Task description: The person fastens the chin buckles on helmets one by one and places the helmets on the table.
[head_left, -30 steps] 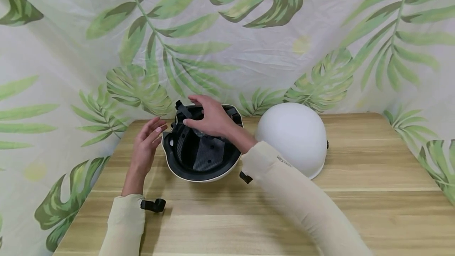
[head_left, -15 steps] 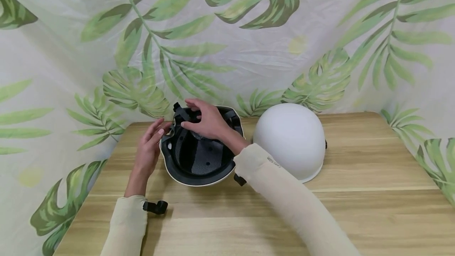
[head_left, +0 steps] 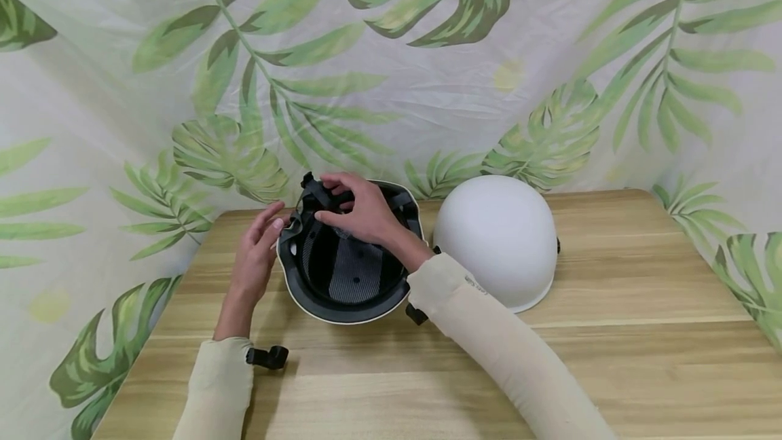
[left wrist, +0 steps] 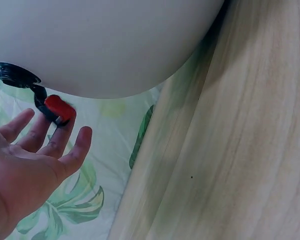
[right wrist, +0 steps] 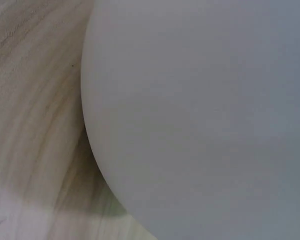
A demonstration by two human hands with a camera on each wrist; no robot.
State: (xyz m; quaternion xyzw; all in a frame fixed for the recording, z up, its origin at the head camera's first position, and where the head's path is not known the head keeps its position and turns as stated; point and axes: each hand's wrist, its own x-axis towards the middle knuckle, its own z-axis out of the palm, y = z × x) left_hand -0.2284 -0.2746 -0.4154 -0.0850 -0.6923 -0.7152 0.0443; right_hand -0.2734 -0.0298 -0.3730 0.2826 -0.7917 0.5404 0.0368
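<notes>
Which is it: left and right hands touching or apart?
Apart: the head view shows part of the upturned helmet between the left hand and right hand.

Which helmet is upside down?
The left helmet, between the two sleeves' ends: its opening faces up, so you can see in. The right helmet sits white dome up.

Soft even light, dimmer wrist views, faint shadows on table (head_left: 660,352)
</notes>
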